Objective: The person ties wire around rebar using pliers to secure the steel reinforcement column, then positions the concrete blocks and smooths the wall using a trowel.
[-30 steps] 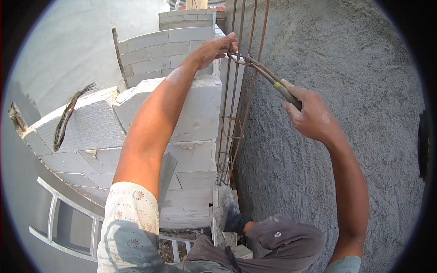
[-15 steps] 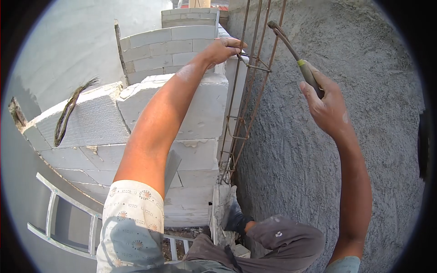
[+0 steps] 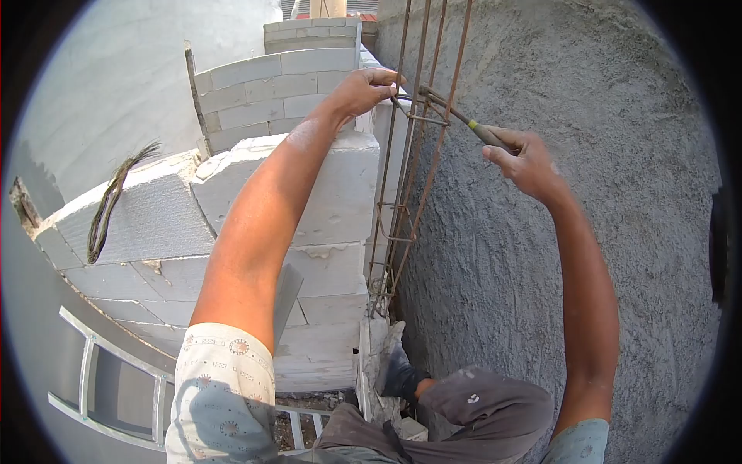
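Observation:
Four upright rusty steel bars [image 3: 434,162] stand between the block wall and the rough grey wall, with bent ties around them. My left hand [image 3: 366,90] is at the upper tie [image 3: 418,115], its fingers closed around the left bar and the tie's end. My right hand [image 3: 529,163] grips the green and grey handle of a metal tool [image 3: 488,137]. The tool's dark head lies against the bars just above that tie. Exactly how the head meets the tie is too small to tell.
A bundle of thin wire [image 3: 112,203] hangs over the white block wall [image 3: 154,213] on the left. A metal ladder [image 3: 86,371] is at the lower left. The rough plastered wall [image 3: 525,309] rises on the right. My bent leg and foot are below the bars.
The tool swung up and away from the bars, and is now back against them, lower and to the left. My left hand has stayed at the upper tie.

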Demonstrator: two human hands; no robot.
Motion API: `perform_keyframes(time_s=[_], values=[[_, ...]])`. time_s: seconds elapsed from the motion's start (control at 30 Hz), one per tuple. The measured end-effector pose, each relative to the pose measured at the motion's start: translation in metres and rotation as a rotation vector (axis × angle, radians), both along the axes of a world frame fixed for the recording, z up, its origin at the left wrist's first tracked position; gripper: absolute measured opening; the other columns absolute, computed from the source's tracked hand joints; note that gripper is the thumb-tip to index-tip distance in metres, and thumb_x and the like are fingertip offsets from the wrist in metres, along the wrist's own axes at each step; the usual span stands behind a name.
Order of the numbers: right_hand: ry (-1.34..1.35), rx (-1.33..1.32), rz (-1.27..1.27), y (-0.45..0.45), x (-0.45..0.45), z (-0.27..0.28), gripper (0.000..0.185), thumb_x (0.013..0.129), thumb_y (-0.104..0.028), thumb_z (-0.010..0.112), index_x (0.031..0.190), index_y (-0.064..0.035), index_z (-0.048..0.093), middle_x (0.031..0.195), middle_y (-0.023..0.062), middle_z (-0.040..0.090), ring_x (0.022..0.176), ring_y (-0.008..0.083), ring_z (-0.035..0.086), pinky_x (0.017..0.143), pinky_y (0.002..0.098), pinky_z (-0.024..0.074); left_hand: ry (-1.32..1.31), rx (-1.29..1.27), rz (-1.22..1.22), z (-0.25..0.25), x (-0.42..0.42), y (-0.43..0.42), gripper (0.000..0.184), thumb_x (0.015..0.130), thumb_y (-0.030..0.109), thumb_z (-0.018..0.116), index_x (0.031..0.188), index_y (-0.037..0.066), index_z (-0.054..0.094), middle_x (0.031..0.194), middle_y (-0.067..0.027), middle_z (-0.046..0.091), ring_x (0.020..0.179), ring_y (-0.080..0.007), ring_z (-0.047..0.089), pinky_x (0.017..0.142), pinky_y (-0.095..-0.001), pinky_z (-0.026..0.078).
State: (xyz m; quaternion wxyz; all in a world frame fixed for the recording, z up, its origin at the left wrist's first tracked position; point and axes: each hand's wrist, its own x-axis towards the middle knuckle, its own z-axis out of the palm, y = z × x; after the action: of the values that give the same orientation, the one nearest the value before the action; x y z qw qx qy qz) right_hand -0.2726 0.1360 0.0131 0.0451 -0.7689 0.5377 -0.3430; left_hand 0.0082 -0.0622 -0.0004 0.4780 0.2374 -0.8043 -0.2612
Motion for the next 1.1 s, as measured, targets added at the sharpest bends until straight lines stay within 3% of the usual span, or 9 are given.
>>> perform_keyframes(time_s=[0.1,0.13,0.2,0.5,0.6,0.73,0.93,1.03,1.1], values=[[0.038,0.017,0.001,-0.007,0.001,-0.009,0.041,0.085,-0.016,0.066,0.124,-0.0036,0.065,0.088,0.0065,0.067,0.075,0.0153,0.057,0.07,0.0305,0.0469,0.349,0.16,0.027,0.024,-0.005,0.038,0.047,0.091,0.031,0.063,0.131,0.005,0.06,0.125,-0.012,0.062,0.113,-0.021,0.057,0.095,-0.0385,0.046],[0.025,0.037,0.019,-0.008,0.0,-0.007,0.042,0.085,-0.016,0.066,0.125,-0.0033,0.065,0.088,0.0073,0.068,0.075,0.0158,0.057,0.07,0.0311,0.0471,0.371,0.054,0.046,0.04,-0.012,0.044,0.07,0.09,0.053,0.057,0.136,0.001,0.053,0.137,-0.0197,0.054,0.124,-0.0297,0.052,0.098,-0.0463,0.044],[0.002,0.09,0.057,-0.013,-0.006,-0.003,0.044,0.084,-0.014,0.066,0.126,-0.0028,0.063,0.089,0.0088,0.068,0.074,0.0167,0.057,0.071,0.0321,0.0475,0.271,-0.387,0.269,0.075,-0.034,0.023,0.086,0.086,0.067,0.05,0.136,-0.003,0.051,0.14,-0.0275,0.048,0.129,-0.0406,0.047,0.102,-0.0512,0.04],[0.319,-0.357,0.043,-0.09,-0.013,0.032,0.039,0.083,-0.004,0.065,0.122,-0.0038,0.064,0.093,0.016,0.069,0.08,0.0243,0.065,0.076,0.0364,0.0502,-0.131,-0.447,0.355,0.125,-0.064,-0.024,0.084,0.087,0.065,0.049,0.135,-0.003,0.052,0.138,-0.0278,0.049,0.128,-0.0404,0.048,0.101,-0.051,0.041],[0.174,-0.345,-0.044,-0.096,0.008,0.045,0.036,0.083,0.0,0.063,0.118,-0.005,0.066,0.092,0.0195,0.068,0.082,0.0308,0.066,0.077,0.0409,0.05,-0.144,-0.445,0.35,0.126,-0.063,-0.028,0.083,0.087,0.064,0.048,0.135,-0.004,0.052,0.138,-0.0279,0.049,0.128,-0.0404,0.048,0.101,-0.051,0.041],[0.556,-0.256,0.139,-0.104,0.017,0.024,0.031,0.082,-0.002,0.065,0.113,0.0004,0.066,0.083,0.0229,0.065,0.07,0.0331,0.059,0.07,0.0385,0.0482,-0.159,-0.447,0.354,0.128,-0.059,-0.029,0.082,0.087,0.063,0.048,0.134,-0.004,0.052,0.137,-0.028,0.05,0.127,-0.0403,0.048,0.101,-0.0509,0.041],[0.107,-0.316,-0.016,-0.099,0.025,0.025,0.035,0.076,0.003,0.063,0.11,-0.0033,0.067,0.087,0.0242,0.065,0.079,0.0389,0.064,0.073,0.0445,0.0486,-0.165,-0.442,0.348,0.124,-0.053,-0.03,0.08,0.088,0.062,0.047,0.133,-0.004,0.052,0.136,-0.0282,0.05,0.126,-0.0402,0.049,0.1,-0.0508,0.041],[0.556,-0.219,0.101,-0.1,0.024,0.025,0.036,0.074,0.006,0.059,0.109,-0.0026,0.067,0.085,0.0253,0.065,0.077,0.0394,0.063,0.073,0.0443,0.0487,-0.172,-0.448,0.346,0.125,-0.049,-0.028,0.08,0.088,0.061,0.047,0.133,-0.004,0.052,0.135,-0.0283,0.05,0.126,-0.0402,0.049,0.1,-0.0507,0.041],[0.468,-0.348,0.082,-0.099,0.022,0.034,0.04,0.073,0.008,0.056,0.11,-0.0029,0.067,0.085,0.0252,0.065,0.078,0.0397,0.063,0.073,0.0447,0.0486,-0.176,-0.452,0.339,0.126,-0.047,-0.026,0.079,0.088,0.06,0.047,0.133,-0.004,0.052,0.135,-0.0283,0.051,0.126,-0.0401,0.049,0.1,-0.0507,0.041]])
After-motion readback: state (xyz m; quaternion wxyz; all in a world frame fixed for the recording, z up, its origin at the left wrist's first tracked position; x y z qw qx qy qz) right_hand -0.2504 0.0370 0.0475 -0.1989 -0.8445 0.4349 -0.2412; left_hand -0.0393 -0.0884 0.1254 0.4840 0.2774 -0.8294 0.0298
